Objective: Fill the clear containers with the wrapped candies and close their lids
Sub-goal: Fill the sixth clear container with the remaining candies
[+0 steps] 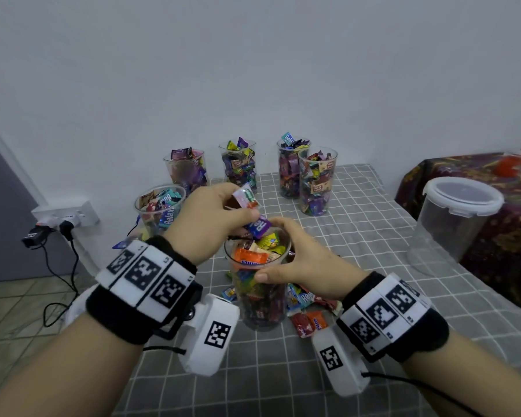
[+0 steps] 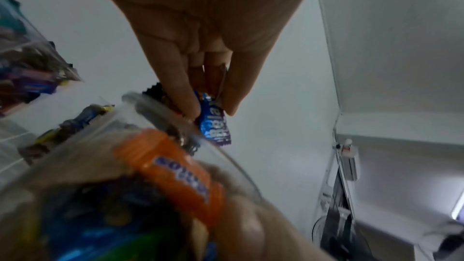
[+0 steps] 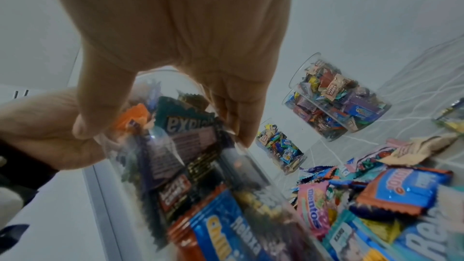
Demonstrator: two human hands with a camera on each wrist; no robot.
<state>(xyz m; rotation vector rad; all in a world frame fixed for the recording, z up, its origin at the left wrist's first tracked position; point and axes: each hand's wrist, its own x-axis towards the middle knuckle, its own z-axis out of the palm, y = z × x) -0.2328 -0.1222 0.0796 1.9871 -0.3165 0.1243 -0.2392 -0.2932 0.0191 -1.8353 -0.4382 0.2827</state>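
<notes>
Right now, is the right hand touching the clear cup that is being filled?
Touching. In the head view the right hand wraps the rim of the clear cup, thumb pressed on its near wall. The right wrist view shows thumb and fingers around it.

A candy-filled cup [image 1: 260,284] is placed near the middle of the surface [image 1: 358,245], with the left hand [image 1: 211,218] above its rim and the right hand [image 1: 298,260] around its right side. Loose candies [image 1: 309,311] are spread on the surface just right of and behind this cup. Five more filled cups are set farther back: one at the far left [image 1: 158,209], one behind it [image 1: 187,170], one in the middle by the wall [image 1: 238,164], and two touching at the far right [image 1: 318,182], while a lidded container [image 1: 454,218] is found well apart at the right edge.
</notes>
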